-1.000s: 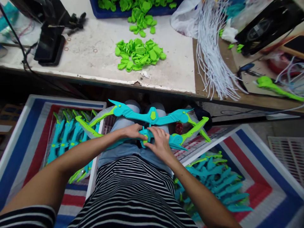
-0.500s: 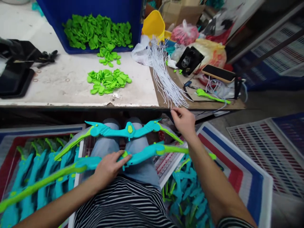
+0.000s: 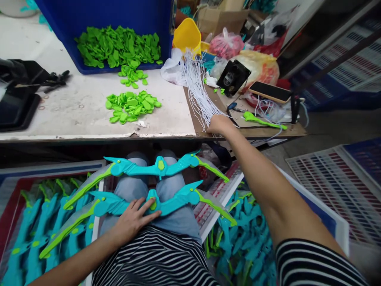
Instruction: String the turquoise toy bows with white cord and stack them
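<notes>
Across my lap lies a turquoise and green toy bow (image 3: pixel 175 200). My left hand (image 3: pixel 135 218) rests on its middle, fingers stretched out and spread, with fingertips by the green centre piece; the thumb is hidden. Parallel to it, a second toy bow (image 3: pixel 139 167) lies across my knees. My right hand (image 3: pixel 220 125) is at the table's front edge, over the loose ends of a bundle of white cords (image 3: pixel 199 91). Its fingers curl down and close on the cord ends; the fingertips are mostly hidden.
A blue bin (image 3: pixel 119 10) holds green plastic pieces; a small pile of green pieces (image 3: pixel 131 105) lies before it. A black fan (image 3: pixel 233 77) and a phone (image 3: pixel 269 92) stand at right. Toy bows fill crates on both sides, including the right crate (image 3: pixel 336 222).
My right hand has moved up and slightly left onto the cord ends. The bow under my left hand has turned face up and come down slightly. My view has shifted a little.
</notes>
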Tool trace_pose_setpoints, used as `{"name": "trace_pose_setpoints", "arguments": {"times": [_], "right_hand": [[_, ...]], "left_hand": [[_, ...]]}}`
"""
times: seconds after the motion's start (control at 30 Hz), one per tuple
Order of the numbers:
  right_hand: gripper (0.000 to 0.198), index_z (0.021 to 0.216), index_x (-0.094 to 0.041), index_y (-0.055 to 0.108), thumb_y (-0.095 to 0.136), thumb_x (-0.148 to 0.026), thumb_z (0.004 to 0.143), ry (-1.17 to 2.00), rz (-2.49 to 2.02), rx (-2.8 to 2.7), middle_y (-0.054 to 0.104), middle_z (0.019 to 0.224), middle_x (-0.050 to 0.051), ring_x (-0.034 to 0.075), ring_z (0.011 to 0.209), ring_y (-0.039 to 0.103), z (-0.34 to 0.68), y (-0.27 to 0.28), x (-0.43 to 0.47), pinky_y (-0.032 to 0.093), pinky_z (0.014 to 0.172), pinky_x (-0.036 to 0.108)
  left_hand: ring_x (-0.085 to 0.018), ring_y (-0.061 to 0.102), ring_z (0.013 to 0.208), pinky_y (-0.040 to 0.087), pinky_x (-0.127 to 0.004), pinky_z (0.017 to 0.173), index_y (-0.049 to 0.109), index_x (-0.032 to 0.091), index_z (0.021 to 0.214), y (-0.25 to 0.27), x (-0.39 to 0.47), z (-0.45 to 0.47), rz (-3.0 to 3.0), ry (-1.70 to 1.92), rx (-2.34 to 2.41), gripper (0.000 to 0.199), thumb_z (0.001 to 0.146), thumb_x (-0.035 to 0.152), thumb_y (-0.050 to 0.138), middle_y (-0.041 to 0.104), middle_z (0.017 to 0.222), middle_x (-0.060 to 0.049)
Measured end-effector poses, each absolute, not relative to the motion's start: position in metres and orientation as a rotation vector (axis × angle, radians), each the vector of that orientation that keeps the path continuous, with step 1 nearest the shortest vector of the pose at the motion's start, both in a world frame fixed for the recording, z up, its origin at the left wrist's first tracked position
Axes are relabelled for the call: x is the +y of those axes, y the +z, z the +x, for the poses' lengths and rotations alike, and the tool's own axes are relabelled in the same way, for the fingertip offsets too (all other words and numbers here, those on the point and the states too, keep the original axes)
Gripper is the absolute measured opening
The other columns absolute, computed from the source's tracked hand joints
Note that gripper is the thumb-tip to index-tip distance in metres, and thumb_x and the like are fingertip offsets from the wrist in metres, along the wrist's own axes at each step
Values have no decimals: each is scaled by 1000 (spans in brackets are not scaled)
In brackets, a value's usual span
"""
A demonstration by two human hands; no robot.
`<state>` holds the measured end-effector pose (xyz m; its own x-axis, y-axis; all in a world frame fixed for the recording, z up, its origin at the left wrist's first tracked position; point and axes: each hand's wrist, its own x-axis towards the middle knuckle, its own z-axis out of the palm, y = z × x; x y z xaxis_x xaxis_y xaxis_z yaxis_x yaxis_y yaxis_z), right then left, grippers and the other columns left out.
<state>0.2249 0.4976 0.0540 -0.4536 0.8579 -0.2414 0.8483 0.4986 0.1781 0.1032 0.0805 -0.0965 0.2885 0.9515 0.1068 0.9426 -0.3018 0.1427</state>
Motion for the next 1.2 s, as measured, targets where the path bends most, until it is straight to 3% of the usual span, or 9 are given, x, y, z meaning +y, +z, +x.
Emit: {"name": "trace_pose_setpoints", "arguments": {"times": [0.17,0.3,0.4,0.5,0.6,0.7,0.9,1.2], "right_hand": [[17,78,-9,72,70,-17,64,-125,1482,2463,69,73,11,24,79,67,237,57,499,53,69,28],[7,72,-11,67,68,-10,65,-733,1791,2502,57,48,-1,14,49,58,275,52,486,50,52,23],[11,70,-12,63,71,-8,64,-1223,1912,2434,54,46,-3,10,41,51,291,46,477,46,44,21],[8,69,-13,61,68,-7,70,-1422,1971,2403,52,43,-3,9,39,48,284,41,475,45,43,20],[8,69,-13,62,64,-7,74,-1264,2005,2460,53,44,-3,10,40,51,264,39,480,49,48,22],[9,64,-13,64,66,-10,72,-872,1858,2514,57,48,1,15,47,58,244,41,487,53,54,27],[12,60,-11,66,77,-16,61,-314,1439,2514,59,50,5,22,65,65,224,56,498,53,65,29],[12,57,-12,65,73,-13,66,-502,1543,2600,52,43,1,19,54,61,244,46,505,54,62,30]], "left_hand": [[-27,44,118,43,-41,94,38,40,140,-92,77,100,2397,257,1816,66,85,6,47,41,146,-5],[-29,47,117,48,-45,91,48,37,135,-78,78,100,2353,276,1784,64,81,2,46,43,144,-6],[-31,45,120,50,-49,89,56,29,127,-59,87,99,2305,367,1712,55,80,4,46,47,140,-9],[-30,42,125,49,-49,95,59,23,121,-41,99,103,2222,502,1662,44,81,8,48,49,136,-12],[-28,43,125,48,-47,97,60,20,117,-33,111,111,2150,610,1673,35,85,13,50,52,131,-13],[-26,46,123,49,-46,97,61,19,116,-33,119,123,2113,685,1700,31,87,16,50,55,128,-13],[-26,49,120,50,-46,96,62,18,112,-31,127,136,2113,774,1731,26,89,17,50,57,125,-14],[-21,60,99,53,-38,86,64,16,107,-21,144,154,1999,853,1635,24,92,20,46,65,107,-13]]}}
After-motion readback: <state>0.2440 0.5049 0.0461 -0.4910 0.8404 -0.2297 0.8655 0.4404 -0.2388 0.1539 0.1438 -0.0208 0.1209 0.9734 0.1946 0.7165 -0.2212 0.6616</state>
